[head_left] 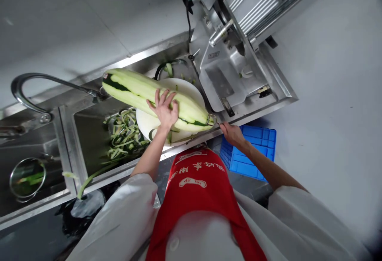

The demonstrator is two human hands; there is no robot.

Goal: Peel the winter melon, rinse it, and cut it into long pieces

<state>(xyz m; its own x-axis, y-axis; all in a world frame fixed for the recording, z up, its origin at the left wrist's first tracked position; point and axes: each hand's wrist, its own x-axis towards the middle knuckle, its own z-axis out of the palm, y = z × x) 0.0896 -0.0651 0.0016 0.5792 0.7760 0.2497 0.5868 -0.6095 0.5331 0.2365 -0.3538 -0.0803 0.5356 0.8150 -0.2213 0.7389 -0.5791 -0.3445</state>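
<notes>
A long, mostly peeled pale green gourd point(137, 90) with a few dark green strips of skin lies across a round white board point(191, 90). My left hand point(165, 110) rests on the gourd's middle with its fingers spread. At the gourd's right end, my right hand point(232, 133) is closed round the handle of a metal peeler point(211, 119), whose head touches the gourd. Peel strips point(125, 131) are heaped in the sink left of the board.
A metal slicing machine point(221, 70) stands right of the board. On the left are a curved faucet point(44, 77) and a second sink holding a round strainer point(28, 178). A blue crate point(253, 151) sits below the counter's front edge. Black cables hang behind.
</notes>
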